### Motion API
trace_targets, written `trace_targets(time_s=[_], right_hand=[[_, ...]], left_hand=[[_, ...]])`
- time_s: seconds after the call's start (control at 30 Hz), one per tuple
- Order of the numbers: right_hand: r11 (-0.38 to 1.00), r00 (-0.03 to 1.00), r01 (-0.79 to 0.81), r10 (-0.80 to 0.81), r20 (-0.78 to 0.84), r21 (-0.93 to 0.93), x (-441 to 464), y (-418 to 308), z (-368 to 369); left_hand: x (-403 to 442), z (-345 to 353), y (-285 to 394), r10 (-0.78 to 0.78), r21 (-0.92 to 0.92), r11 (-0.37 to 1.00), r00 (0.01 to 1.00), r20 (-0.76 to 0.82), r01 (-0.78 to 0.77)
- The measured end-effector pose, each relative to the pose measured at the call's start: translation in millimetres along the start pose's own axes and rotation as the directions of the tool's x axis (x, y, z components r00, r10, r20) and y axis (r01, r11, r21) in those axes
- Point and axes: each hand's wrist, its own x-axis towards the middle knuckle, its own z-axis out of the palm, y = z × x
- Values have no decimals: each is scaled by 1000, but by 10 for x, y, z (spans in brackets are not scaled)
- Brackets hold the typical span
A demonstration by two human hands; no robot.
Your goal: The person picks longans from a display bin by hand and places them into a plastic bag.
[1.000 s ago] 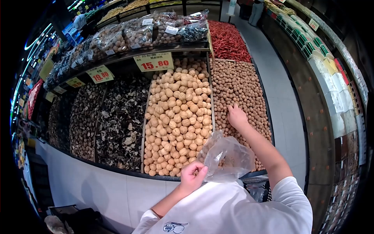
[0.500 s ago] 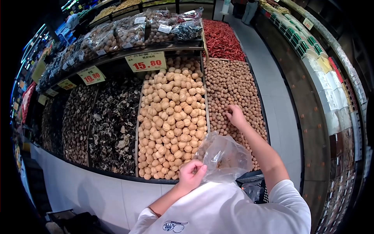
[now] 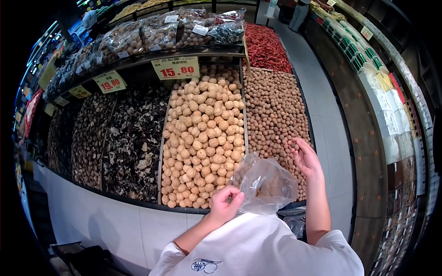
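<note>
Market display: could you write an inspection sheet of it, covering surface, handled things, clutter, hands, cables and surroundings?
Surface: dark-rimmed bin, divided; walnuts beside small round brown goods.
Handled things: clear plastic bag, in front of the bin; contents unclear.
Clutter: bagged goods packed along the shelf above; price sign reads 15.80.
Hands: left hand grips the bag's edge; right hand is over the brown goods, fingers bent, grasp unclear.
Cables: nothing seen.
Surroundings: grey tiled floor; another person in the far aisle.

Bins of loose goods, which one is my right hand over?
The one of small brown balls, right before the red chilies; only it has the right hand above.
</note>
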Motion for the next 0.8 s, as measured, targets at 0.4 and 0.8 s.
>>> trace_targets(time_s=[0.4,0.8], right_hand=[[807,934,9,205,293,-591,-1466,-79,1067],[53,838,545,-60,542,-837,-1179,638,971]], left_hand=[[-76,107,21,-5,-47,999,993,116,10],[-104,-5,52,11,-9,1000,989,150,-10]])
